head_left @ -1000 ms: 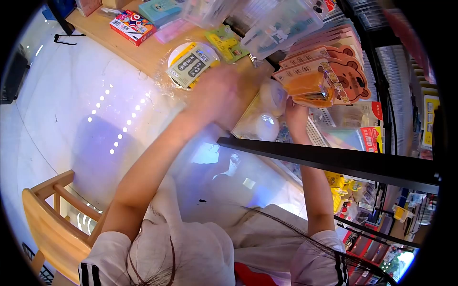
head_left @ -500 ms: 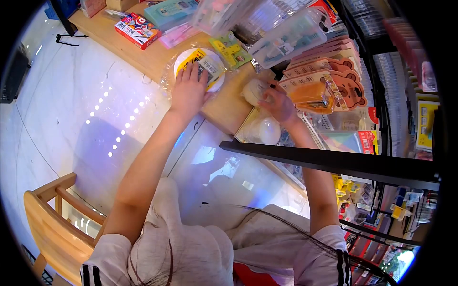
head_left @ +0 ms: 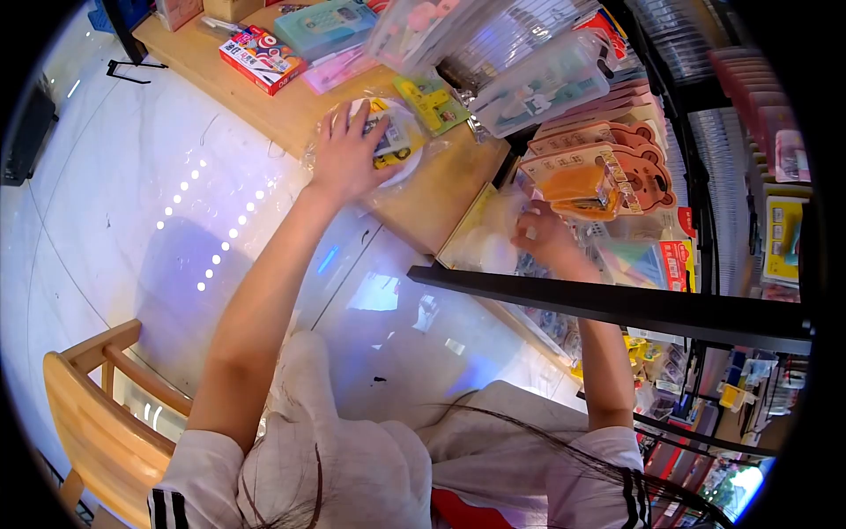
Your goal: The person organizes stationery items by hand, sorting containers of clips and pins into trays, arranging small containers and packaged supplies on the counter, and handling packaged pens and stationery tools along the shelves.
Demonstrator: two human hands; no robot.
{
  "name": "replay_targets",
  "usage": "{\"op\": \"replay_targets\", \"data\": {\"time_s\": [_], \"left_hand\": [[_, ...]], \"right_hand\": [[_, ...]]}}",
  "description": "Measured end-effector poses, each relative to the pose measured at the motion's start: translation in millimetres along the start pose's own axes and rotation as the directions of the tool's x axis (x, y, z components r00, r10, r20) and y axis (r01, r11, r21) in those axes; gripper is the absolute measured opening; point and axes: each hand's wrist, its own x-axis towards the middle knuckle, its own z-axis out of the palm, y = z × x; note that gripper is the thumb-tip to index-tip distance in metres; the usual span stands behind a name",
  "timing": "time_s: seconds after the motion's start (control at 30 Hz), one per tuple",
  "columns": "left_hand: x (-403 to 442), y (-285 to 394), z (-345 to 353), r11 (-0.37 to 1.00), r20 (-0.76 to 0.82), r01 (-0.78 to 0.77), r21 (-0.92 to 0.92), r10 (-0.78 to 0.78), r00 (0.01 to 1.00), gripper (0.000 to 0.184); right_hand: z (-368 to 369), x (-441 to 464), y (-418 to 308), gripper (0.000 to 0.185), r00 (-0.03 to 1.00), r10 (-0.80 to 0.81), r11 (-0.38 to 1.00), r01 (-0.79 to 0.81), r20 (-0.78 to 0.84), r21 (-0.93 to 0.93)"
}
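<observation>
My left hand (head_left: 348,157) lies with fingers spread on a round white pack (head_left: 410,132) in clear plastic wrap, which has a yellow and grey label. Beside that pack, on the table, is a green and yellow packet (head_left: 432,103). My right hand (head_left: 545,234) has its fingers curled at the edge of a round white item (head_left: 504,210), smeared by motion, over the shelf at the table's end. Just below it sits another round white item (head_left: 491,252). Bear-shaped cards with an orange pack (head_left: 577,192) stand close behind my right hand.
On the wooden table (head_left: 189,62) lie a red crayon-like box (head_left: 263,60), a teal box (head_left: 324,26) and clear plastic cases (head_left: 546,84). A black bar (head_left: 608,300) crosses below my right hand. A wooden chair (head_left: 110,423) stands at lower left.
My right hand has moved right and down with the round white item, from the table's end to over the shelf. My left hand has stayed on the wrapped pack, its fingers spread wider.
</observation>
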Motion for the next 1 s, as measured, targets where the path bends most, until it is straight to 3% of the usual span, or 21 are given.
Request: {"op": "replay_targets", "data": {"time_s": [0.17, 0.23, 0.3, 0.37, 0.5, 0.57, 0.6, 0.7, 0.8, 0.9, 1.0], "left_hand": [[-15.6, 24.9, -5.7, 1.000, 0.126, -0.025, 0.019, 0.022, 0.992, 0.068], [-24.1, 44.5, -6.6, 0.999, 0.136, -0.023, 0.024, 0.020, 0.991, 0.066], [-30.9, 64.8, 2.4, 0.999, 0.114, 0.003, 0.036, -0.007, 0.993, 0.063], [-32.3, 77.1, 10.2, 0.996, 0.113, -0.003, 0.085, -0.006, 0.994, 0.059], [-38.1, 90.5, 34.3, 0.981, 0.049, -0.050, 0.185, 0.041, 0.998, 0.051], [-36.4, 101.5, 22.3, 0.998, 0.112, -0.025, 0.065, 0.018, 0.994, 0.051], [-35.2, 103.4, 15.9, 1.000, 0.144, -0.011, 0.003, 0.010, 0.990, 0.050], [-31.1, 100.1, 7.0, 0.911, 0.036, -0.006, -0.411, 0.023, 0.999, 0.052], [-26.9, 75.4, -3.5, 0.929, -0.028, 0.033, -0.368, -0.047, 0.999, 0.055], [-40.8, 64.3, 14.3, 0.943, -0.002, 0.069, -0.327, -0.073, 0.997, 0.061], [-53.0, 66.5, 20.1, 0.927, 0.025, 0.111, -0.359, -0.109, 0.994, 0.065]], "right_hand": [[-0.4, 5.9, -8.6, 0.025, 0.959, 0.225, 0.974, -0.224, 0.172, -0.028], [16.1, 5.2, -2.2, 0.029, 0.985, 0.163, 0.987, -0.163, -0.060, 0.004], [22.3, 3.8, 1.2, 0.034, 0.981, 0.150, 0.988, -0.152, -0.121, -0.001], [18.3, 4.4, -3.4, 0.036, 0.981, 0.193, 0.981, -0.193, -0.013, -0.035], [23.1, -1.4, -5.8, 0.044, 0.988, 0.045, 0.995, -0.059, -0.146, -0.086], [23.8, -4.6, -10.1, 0.051, 0.986, 0.064, 0.996, -0.072, -0.157, -0.046], [21.1, -3.8, -10.5, 0.058, 0.992, 0.095, 0.995, -0.096, -0.078, -0.012], [17.6, -4.3, -16.7, 0.057, 0.990, 0.069, 0.996, -0.076, -0.124, -0.048], [14.7, -8.8, -23.5, 0.056, 0.975, 0.211, 0.977, -0.212, -0.076, -0.008], [29.0, -18.9, -18.5, 0.054, 0.945, 0.074, 0.995, -0.094, -0.317, -0.046], [46.4, -44.6, -4.0, 0.051, 0.891, 0.092, 0.996, -0.075, -0.444, 0.055]]}}
